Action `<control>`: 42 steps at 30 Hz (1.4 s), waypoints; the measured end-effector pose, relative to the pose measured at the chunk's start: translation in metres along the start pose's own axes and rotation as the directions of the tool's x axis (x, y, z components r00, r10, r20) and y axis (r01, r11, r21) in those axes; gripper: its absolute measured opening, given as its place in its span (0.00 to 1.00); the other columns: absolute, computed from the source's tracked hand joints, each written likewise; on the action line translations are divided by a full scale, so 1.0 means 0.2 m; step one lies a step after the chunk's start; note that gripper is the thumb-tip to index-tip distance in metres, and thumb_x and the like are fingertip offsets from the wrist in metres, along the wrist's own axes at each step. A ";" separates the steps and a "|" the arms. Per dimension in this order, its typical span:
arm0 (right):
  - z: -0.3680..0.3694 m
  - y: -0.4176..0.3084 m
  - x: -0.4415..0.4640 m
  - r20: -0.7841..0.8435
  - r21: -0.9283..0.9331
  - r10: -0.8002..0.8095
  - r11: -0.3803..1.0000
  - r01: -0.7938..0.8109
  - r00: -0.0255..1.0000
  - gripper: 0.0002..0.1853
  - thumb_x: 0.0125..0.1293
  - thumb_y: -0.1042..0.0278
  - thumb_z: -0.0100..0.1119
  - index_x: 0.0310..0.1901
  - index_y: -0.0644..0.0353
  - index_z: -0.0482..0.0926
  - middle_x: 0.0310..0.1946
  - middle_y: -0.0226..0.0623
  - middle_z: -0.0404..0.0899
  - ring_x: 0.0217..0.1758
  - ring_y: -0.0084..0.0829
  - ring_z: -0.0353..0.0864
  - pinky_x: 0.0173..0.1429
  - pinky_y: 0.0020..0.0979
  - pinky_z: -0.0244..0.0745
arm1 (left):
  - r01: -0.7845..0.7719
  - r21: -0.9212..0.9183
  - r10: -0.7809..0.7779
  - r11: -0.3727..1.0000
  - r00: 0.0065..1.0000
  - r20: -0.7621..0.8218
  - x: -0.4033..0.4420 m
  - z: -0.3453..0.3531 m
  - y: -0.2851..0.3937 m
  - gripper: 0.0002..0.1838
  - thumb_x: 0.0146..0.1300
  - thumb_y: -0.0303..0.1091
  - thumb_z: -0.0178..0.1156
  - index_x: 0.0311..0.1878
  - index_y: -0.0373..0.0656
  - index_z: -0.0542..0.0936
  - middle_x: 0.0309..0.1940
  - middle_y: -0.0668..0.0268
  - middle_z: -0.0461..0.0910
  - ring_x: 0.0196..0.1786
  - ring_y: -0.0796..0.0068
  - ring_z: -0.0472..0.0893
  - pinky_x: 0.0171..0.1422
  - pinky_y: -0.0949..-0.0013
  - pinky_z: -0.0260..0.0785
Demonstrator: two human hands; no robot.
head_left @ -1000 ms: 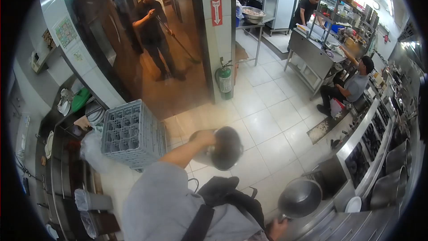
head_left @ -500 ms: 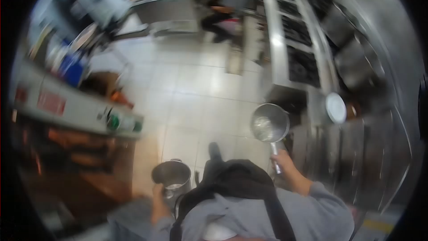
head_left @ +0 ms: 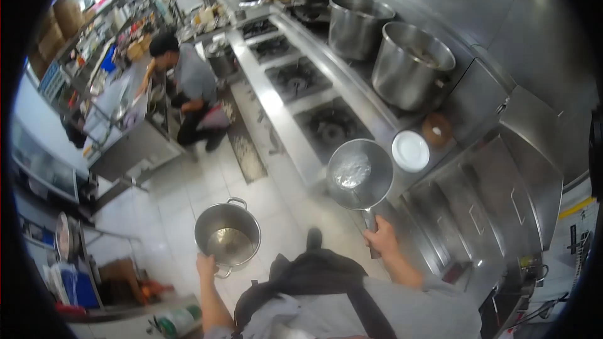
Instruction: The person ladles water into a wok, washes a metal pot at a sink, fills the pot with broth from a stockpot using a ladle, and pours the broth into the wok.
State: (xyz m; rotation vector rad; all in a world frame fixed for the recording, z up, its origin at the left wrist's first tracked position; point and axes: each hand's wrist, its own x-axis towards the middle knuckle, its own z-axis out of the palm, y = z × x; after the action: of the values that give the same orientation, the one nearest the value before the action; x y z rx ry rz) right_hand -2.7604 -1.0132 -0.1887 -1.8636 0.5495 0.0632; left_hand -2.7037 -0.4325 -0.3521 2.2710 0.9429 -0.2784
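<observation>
My right hand (head_left: 382, 237) is closed around the long handle of a metal saucepan (head_left: 382, 179). A crumpled, shiny patch that looks like clear liquid or foil shows at the bottom of the saucepan; I cannot tell which. In my left hand (head_left: 206, 265) is the near loop handle of a deep steel stockpot (head_left: 251, 220), its open top facing me. A little liquid seems to lie on the pot's bottom. The saucepan hangs in front of the stove's near corner, and the stockpot is over the tiled floor.
A gas stove (head_left: 296, 78) with several burners runs ahead on the right. Behind it stand two large steel pots (head_left: 411, 69). A white lid (head_left: 411, 151) lies beside the near burner. At left, a co-worker (head_left: 196, 78) crouches at a steel counter (head_left: 135, 157). A long mat (head_left: 247, 150) lies on the floor.
My view has turned right toward the stove and lifted. The stockpot has moved forward, away from my body. Both hands keep hold of their handles.
</observation>
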 end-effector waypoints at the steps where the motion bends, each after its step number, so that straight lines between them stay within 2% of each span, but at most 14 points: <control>1: -0.02 -0.10 0.09 -0.065 0.088 -0.067 0.993 0.072 0.996 0.12 0.53 0.71 0.62 0.36 0.67 0.72 0.20 0.39 0.77 0.18 0.30 0.80 0.25 0.33 0.74 | -0.041 -0.022 0.040 0.999 0.998 -0.041 0.04 -0.03 0.16 0.21 0.53 0.36 0.60 0.46 0.29 0.75 0.38 0.41 0.82 0.46 0.42 0.82 0.50 0.50 0.73; 4: -0.14 -0.30 0.42 -0.274 0.201 -0.201 0.944 0.260 0.941 0.10 0.58 0.72 0.61 0.37 0.66 0.73 0.23 0.37 0.78 0.20 0.26 0.78 0.26 0.30 0.73 | -0.245 -0.053 0.233 0.968 0.958 -0.168 0.24 -0.13 0.53 0.17 0.55 0.35 0.58 0.39 0.27 0.77 0.34 0.43 0.82 0.39 0.45 0.82 0.46 0.51 0.72; 7: -0.35 -0.66 0.77 -0.483 0.207 -0.287 0.881 0.426 0.828 0.10 0.60 0.70 0.63 0.39 0.65 0.74 0.25 0.36 0.79 0.22 0.25 0.79 0.28 0.29 0.73 | -0.302 -0.058 0.287 0.952 0.940 -0.184 0.35 -0.25 0.99 0.14 0.55 0.33 0.57 0.33 0.27 0.78 0.28 0.47 0.81 0.29 0.52 0.81 0.37 0.55 0.72; 9: -0.57 -0.89 1.04 -0.563 0.040 -0.459 0.815 0.578 0.687 0.11 0.60 0.70 0.64 0.40 0.65 0.75 0.26 0.36 0.79 0.23 0.24 0.79 0.29 0.28 0.74 | -0.306 -0.172 0.289 0.936 0.950 -0.113 0.28 -0.33 1.43 0.13 0.55 0.33 0.57 0.32 0.27 0.78 0.25 0.50 0.81 0.26 0.57 0.80 0.33 0.57 0.71; 11: -0.83 -1.08 1.31 -0.619 -0.155 -0.446 0.876 0.456 0.647 0.13 0.58 0.73 0.64 0.44 0.66 0.77 0.26 0.39 0.81 0.24 0.25 0.81 0.31 0.29 0.75 | -0.369 -0.294 0.365 0.882 0.928 -0.072 0.41 -0.30 1.72 0.12 0.53 0.31 0.55 0.29 0.28 0.78 0.21 0.56 0.79 0.19 0.68 0.76 0.24 0.64 0.67; 13: -1.07 -1.21 1.59 -0.654 -0.514 -0.565 0.820 0.252 0.504 0.20 0.56 0.68 0.63 0.51 0.64 0.78 0.33 0.51 0.83 0.34 0.47 0.85 0.42 0.41 0.77 | -0.411 -0.307 0.430 0.858 0.903 -0.007 0.48 -0.26 2.10 0.11 0.52 0.31 0.55 0.30 0.30 0.77 0.20 0.60 0.75 0.18 0.71 0.74 0.23 0.66 0.65; 14: -1.18 -1.30 1.68 -0.674 -0.601 -0.523 0.799 0.024 0.521 0.21 0.56 0.65 0.62 0.51 0.63 0.78 0.36 0.55 0.83 0.42 0.56 0.82 0.47 0.46 0.76 | -0.440 -0.313 0.479 0.842 0.876 0.056 0.48 -0.25 2.33 0.10 0.51 0.31 0.54 0.31 0.32 0.76 0.19 0.64 0.72 0.18 0.74 0.72 0.21 0.68 0.63; 15: -1.27 -1.35 1.78 -0.663 -0.686 -0.566 0.722 -0.094 0.490 0.20 0.56 0.67 0.62 0.51 0.61 0.78 0.40 0.53 0.83 0.44 0.56 0.82 0.48 0.48 0.76 | -0.466 -0.309 0.525 0.829 0.838 0.147 0.47 -0.24 2.56 0.12 0.50 0.30 0.54 0.33 0.31 0.77 0.22 0.65 0.75 0.24 0.75 0.74 0.29 0.70 0.65; 16: -1.37 -1.35 1.88 -0.559 -0.827 -0.711 0.519 -0.218 0.427 0.18 0.58 0.68 0.60 0.51 0.60 0.78 0.43 0.50 0.82 0.46 0.55 0.81 0.50 0.48 0.76 | -0.478 -0.293 0.541 0.828 0.819 0.192 0.56 -0.17 2.71 0.12 0.50 0.30 0.54 0.33 0.31 0.77 0.22 0.65 0.75 0.24 0.75 0.74 0.29 0.70 0.65; 18: -1.46 -1.45 2.03 -0.577 -0.817 -0.667 0.463 -0.344 0.472 0.16 0.59 0.72 0.57 0.51 0.59 0.78 0.44 0.49 0.82 0.46 0.52 0.82 0.50 0.47 0.77 | -0.619 -0.418 0.744 0.664 0.600 0.294 0.74 0.00 3.07 0.15 0.49 0.30 0.54 0.37 0.29 0.79 0.27 0.65 0.78 0.29 0.76 0.75 0.35 0.70 0.67; 21: -1.56 -1.49 2.28 -0.483 -0.861 -0.498 0.121 -0.494 0.721 0.12 0.62 0.73 0.53 0.46 0.59 0.80 0.38 0.48 0.83 0.44 0.46 0.84 0.49 0.45 0.79 | -0.634 -0.427 0.761 0.645 0.479 0.438 0.81 0.25 3.59 0.17 0.50 0.30 0.53 0.40 0.28 0.80 0.30 0.65 0.80 0.32 0.76 0.75 0.38 0.71 0.68; 27: -1.57 -1.45 2.54 -0.514 -0.833 -0.361 -0.007 -0.553 0.778 0.11 0.67 0.69 0.49 0.41 0.61 0.82 0.36 0.46 0.84 0.43 0.45 0.85 0.47 0.44 0.80 | -0.752 -0.376 0.733 0.541 0.202 0.649 0.96 0.61 4.20 0.17 0.53 0.27 0.53 0.45 0.27 0.79 0.31 0.60 0.82 0.35 0.73 0.78 0.42 0.68 0.71; 36: -1.50 -1.37 2.73 -0.533 -0.820 -0.301 -0.047 -0.570 0.791 0.09 0.63 0.70 0.53 0.37 0.60 0.83 0.34 0.43 0.84 0.41 0.42 0.86 0.45 0.41 0.81 | -0.794 -0.361 0.691 0.490 0.101 0.716 0.91 0.92 4.61 0.18 0.53 0.31 0.58 0.46 0.31 0.81 0.31 0.50 0.84 0.34 0.66 0.83 0.44 0.64 0.74; 42: -1.43 -1.48 2.69 -0.587 -0.809 -0.048 0.070 -0.584 0.808 0.09 0.58 0.73 0.59 0.38 0.61 0.86 0.41 0.45 0.85 0.47 0.44 0.85 0.50 0.43 0.81 | -0.827 -0.326 0.666 0.458 0.076 0.742 0.71 0.95 4.76 0.20 0.53 0.33 0.58 0.47 0.29 0.80 0.32 0.47 0.84 0.34 0.62 0.84 0.43 0.62 0.74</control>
State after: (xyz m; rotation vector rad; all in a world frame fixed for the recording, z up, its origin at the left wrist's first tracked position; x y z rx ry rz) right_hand -2.2264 -1.3791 0.0100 -3.1457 1.5561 0.3207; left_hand -1.9310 -0.9768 -0.0894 2.0418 -0.8656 -0.8421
